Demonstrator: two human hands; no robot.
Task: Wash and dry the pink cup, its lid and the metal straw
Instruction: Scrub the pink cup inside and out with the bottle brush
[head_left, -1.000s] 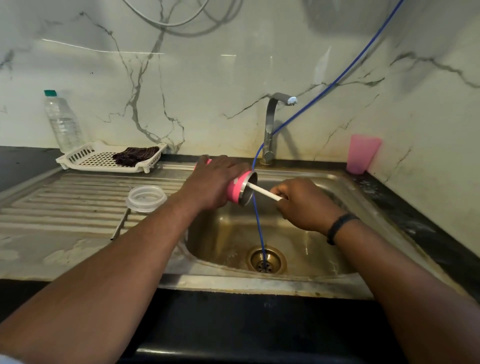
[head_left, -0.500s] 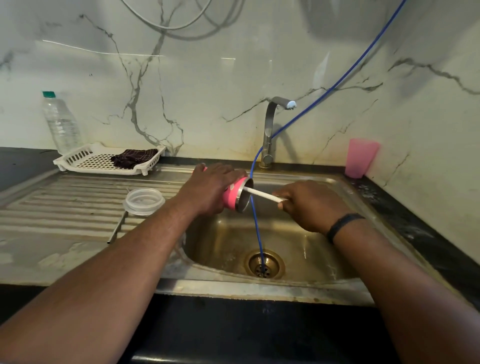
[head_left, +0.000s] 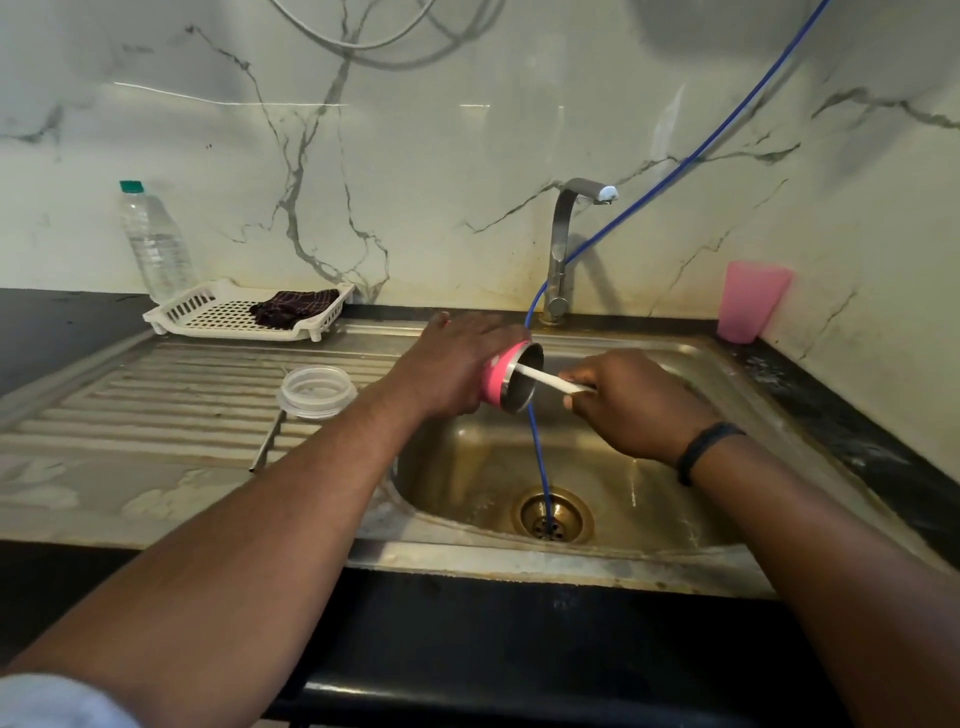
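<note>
Near edge: dark bench front (head_left: 467, 639), then steel sink (head_left: 519, 564), stained basin, round brass-toned drain (head_left: 551, 514). Ribbed steel drainboard (head_left: 156, 395) at left; on it the clear round lid (head_left: 318, 391) and thin metal straw (head_left: 266, 441) beside it. Over the basin, left hand (head_left: 452, 371) grasps the pink cup (head_left: 506, 376), tipped sideways, steel-lined mouth facing right. Right hand (head_left: 628, 402) clenched round a white brush handle (head_left: 553, 382) entering the cup. Far: white slotted tray (head_left: 208, 312) with dark cloth (head_left: 293, 307), plastic bottle (head_left: 153, 241), tap (head_left: 563, 244), veined marble wall.
</note>
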